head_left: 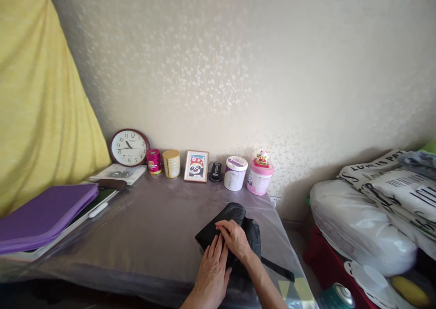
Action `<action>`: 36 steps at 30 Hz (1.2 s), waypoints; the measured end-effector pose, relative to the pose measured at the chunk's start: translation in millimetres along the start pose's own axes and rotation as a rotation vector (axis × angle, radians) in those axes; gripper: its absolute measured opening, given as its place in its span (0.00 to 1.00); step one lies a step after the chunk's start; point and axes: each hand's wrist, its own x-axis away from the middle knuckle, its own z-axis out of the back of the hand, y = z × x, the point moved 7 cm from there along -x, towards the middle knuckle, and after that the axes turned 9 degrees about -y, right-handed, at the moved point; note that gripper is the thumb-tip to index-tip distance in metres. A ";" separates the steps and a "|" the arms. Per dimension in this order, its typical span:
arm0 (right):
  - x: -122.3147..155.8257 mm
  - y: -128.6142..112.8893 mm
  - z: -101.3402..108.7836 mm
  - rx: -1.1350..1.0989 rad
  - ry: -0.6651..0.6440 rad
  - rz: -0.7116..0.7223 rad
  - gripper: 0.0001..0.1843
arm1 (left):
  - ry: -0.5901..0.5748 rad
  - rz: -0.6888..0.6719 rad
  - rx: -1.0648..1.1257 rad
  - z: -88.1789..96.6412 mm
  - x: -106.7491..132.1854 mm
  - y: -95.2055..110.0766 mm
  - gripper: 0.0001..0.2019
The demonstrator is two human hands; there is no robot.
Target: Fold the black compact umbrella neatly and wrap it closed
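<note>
While both hands press on it, the black bag [238, 214] lies lower centre of the frame on the counter [153, 227].
Left hand [211, 267] is flat, fingers together, on the bag's near edge. Right hand [235, 239] is just above, fingers curled on the fabric; can't tell if pinching. Long axis seems to slant toward lower right.

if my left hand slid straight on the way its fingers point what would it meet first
Most likely the right hand, which lies across the black bag just ahead of the left hand.
</note>
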 end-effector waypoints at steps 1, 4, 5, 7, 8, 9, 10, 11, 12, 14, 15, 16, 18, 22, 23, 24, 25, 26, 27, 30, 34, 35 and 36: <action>4.6 -4.2 0.5 0.015 0.006 0.049 0.14 | -0.026 0.009 0.000 -1.0 0.8 -0.7 0.31; 12.6 -7.6 2.4 0.077 0.034 0.167 0.14 | -0.090 0.034 -0.010 -3.6 2.6 -3.4 0.39; 12.4 -4.8 3.2 0.105 0.047 0.190 0.14 | -0.092 0.036 -0.012 -3.9 2.4 -4.2 0.41; 7.4 6.4 4.9 0.162 0.071 0.198 0.14 | -0.085 0.045 -0.012 -4.3 1.0 -5.9 0.45; 3.2 14.3 6.0 0.189 0.084 0.184 0.14 | -0.092 0.062 -0.016 -5.0 0.0 -7.4 0.45; -1.8 23.0 7.2 0.216 0.095 0.161 0.14 | -0.109 0.086 -0.024 -6.0 -1.0 -8.8 0.46; -7.2 32.1 8.5 0.241 0.107 0.135 0.15 | -0.133 0.111 -0.036 -6.9 -1.7 -10.0 0.46; -12.6 41.0 10.3 0.265 0.122 0.107 0.15 | -0.157 0.139 -0.051 -7.3 -2.1 -11.0 0.46; -17.9 49.5 12.0 0.288 0.138 0.081 0.16 | -0.177 0.159 -0.064 -7.1 -2.3 -11.1 0.46; -27.7 64.6 15.0 0.325 0.158 0.037 0.16 | -0.202 0.170 -0.081 -5.7 -2.3 -9.4 0.46; -31.9 71.0 16.5 0.340 0.164 0.015 0.16 | -0.207 0.175 -0.086 -4.7 -2.2 -8.6 0.46; -35.1 76.4 18.6 0.355 0.173 -0.013 0.16 | -0.209 0.180 -0.091 -3.9 -2.1 -8.2 0.46; -36.9 82.9 25.6 0.391 0.220 -0.087 0.16 | -0.199 0.188 -0.097 -2.7 -2.2 -8.6 0.46; -16.0 64.6 40.3 0.397 0.374 -0.117 0.16 | -0.128 0.189 -0.097 -2.2 -4.3 -14.1 0.45; -8.5 54.1 38.9 0.372 0.371 -0.065 0.15 | -0.102 0.184 -0.098 -1.9 -5.1 -15.5 0.45; -1.2 43.7 35.0 0.339 0.341 -0.005 0.15 | -0.077 0.179 -0.101 -1.6 -5.9 -16.8 0.45; 5.1 35.3 29.4 0.313 0.293 0.039 0.14 | -0.056 0.179 -0.105 -1.1 -6.5 -18.1 0.45; 10.8 28.9 23.9 0.304 0.253 0.073 0.14 | -0.042 0.182 -0.108 -0.6 -6.9 -19.0 0.45; 15.3 26.1 20.1 0.308 0.235 0.082 0.14 | -0.033 0.188 -0.112 0.0 -7.1 -19.7 0.44; 21.7 37.7 20.8 0.327 0.290 -0.002 0.16 | -0.026 0.222 -0.128 2.9 -6.4 -20.3 0.44; 27.4 68.7 33.1 0.223 0.362 -0.112 0.15 | -0.056 0.240 -0.132 5.8 -5.8 -20.7 0.43; 31.0 74.9 35.7 0.184 0.364 -0.126 0.15 | -0.063 0.234 -0.121 6.4 -6.1 -21.1 0.43; 35.7 80.6 38.2 0.142 0.369 -0.144 0.15 | -0.067 0.222 -0.105 7.1 -6.6 -21.4 0.42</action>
